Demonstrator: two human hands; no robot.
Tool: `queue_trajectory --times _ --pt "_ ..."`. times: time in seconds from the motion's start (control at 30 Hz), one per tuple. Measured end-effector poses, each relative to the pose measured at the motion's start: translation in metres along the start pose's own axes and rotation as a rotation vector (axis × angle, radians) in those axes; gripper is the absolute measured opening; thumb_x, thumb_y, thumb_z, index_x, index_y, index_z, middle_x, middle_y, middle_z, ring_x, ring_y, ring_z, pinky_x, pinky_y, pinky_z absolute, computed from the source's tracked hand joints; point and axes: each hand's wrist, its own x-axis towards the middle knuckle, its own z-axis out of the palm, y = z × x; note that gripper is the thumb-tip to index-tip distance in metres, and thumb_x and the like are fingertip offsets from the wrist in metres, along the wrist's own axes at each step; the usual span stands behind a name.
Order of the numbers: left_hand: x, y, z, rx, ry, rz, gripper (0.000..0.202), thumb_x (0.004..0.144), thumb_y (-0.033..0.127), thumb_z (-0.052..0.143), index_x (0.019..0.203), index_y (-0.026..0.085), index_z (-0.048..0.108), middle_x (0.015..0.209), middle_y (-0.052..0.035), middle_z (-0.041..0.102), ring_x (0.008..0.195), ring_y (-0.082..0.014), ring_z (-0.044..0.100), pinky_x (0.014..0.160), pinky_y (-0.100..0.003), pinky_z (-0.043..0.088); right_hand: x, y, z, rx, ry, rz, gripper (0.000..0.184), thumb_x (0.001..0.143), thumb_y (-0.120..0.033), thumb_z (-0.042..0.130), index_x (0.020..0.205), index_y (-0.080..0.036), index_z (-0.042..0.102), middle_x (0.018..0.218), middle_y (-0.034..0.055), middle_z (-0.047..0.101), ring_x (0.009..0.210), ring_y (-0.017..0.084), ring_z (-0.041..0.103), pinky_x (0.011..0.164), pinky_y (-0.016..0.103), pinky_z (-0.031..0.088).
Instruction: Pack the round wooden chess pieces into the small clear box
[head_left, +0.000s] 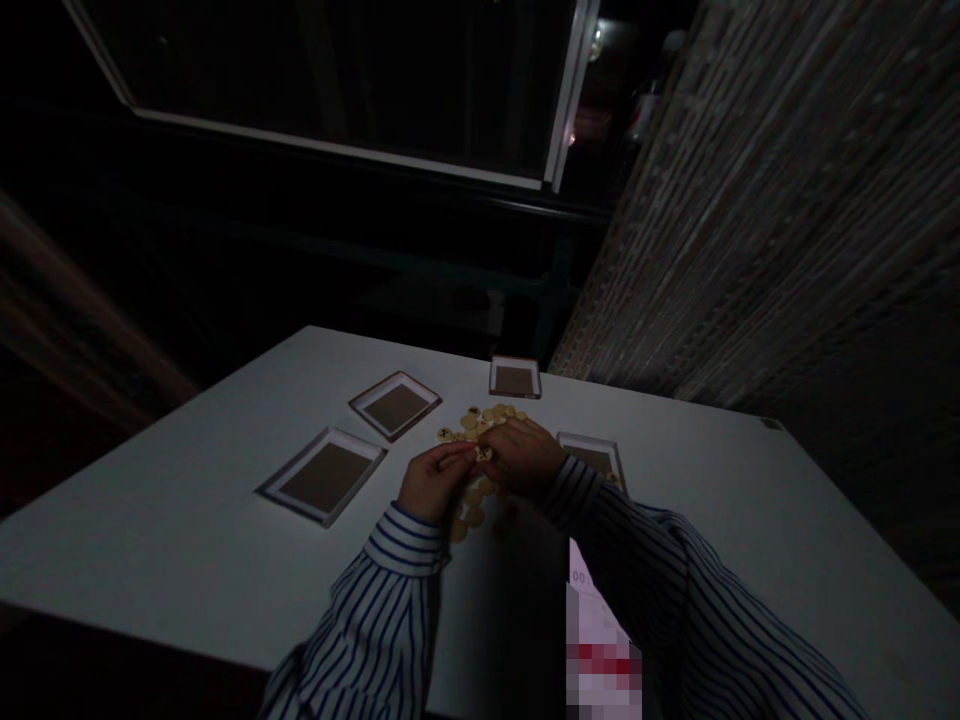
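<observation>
Both my hands meet over a heap of small round tan discs (480, 420) on a white table (187, 530). My left hand (431, 480) and my right hand (521, 455) are closed in a pinch on one disc (484, 453) with a dark mark on it, held between their fingertips. More discs lie under and behind my hands, some with dark marks. Both sleeves are blue-and-white striped. The scene is dim.
Several white-rimmed square trays with brown insides lie around the heap: one at the left (324, 476), one behind it (394, 405), one at the back (515, 378), one by my right wrist (592, 455). A woven wall (787, 220) stands on the right; a dark window is behind.
</observation>
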Motion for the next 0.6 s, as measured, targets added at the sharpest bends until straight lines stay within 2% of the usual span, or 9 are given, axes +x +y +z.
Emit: queue_trajectory --times 0.17,0.47,0.6 --pt "-0.002 0.002 0.007 -0.007 0.024 0.014 0.031 0.054 0.032 0.070 0.078 0.014 0.063 0.075 -0.0049 0.068 0.062 -0.0148 0.062 0.064 -0.029 0.052 -0.008 0.003 -0.006 0.054 0.009 0.032 0.033 0.078 -0.041 0.046 0.096 -0.016 0.057 0.091 0.0074 0.062 0.087 0.018 0.052 0.075 0.029 0.035" --pt "-0.002 0.003 0.016 0.019 0.054 0.046 0.031 0.056 0.031 0.070 0.081 0.014 0.062 0.069 -0.0033 0.068 0.058 -0.0132 0.062 0.059 -0.025 0.051 -0.029 0.020 -0.021 0.100 0.066 0.123 0.036 0.077 -0.040 0.048 0.101 -0.014 0.056 0.099 0.0080 0.061 0.090 0.019 0.052 0.078 0.031 0.038" --pt "-0.002 0.002 0.024 0.034 0.011 0.056 0.032 0.058 0.033 0.068 0.083 0.013 0.062 0.073 -0.0055 0.068 0.063 -0.0156 0.064 0.061 -0.027 0.052 -0.040 0.030 -0.024 0.116 0.107 0.194 0.035 0.076 -0.038 0.049 0.100 -0.014 0.055 0.098 0.0079 0.061 0.090 0.018 0.053 0.079 0.030 0.039"
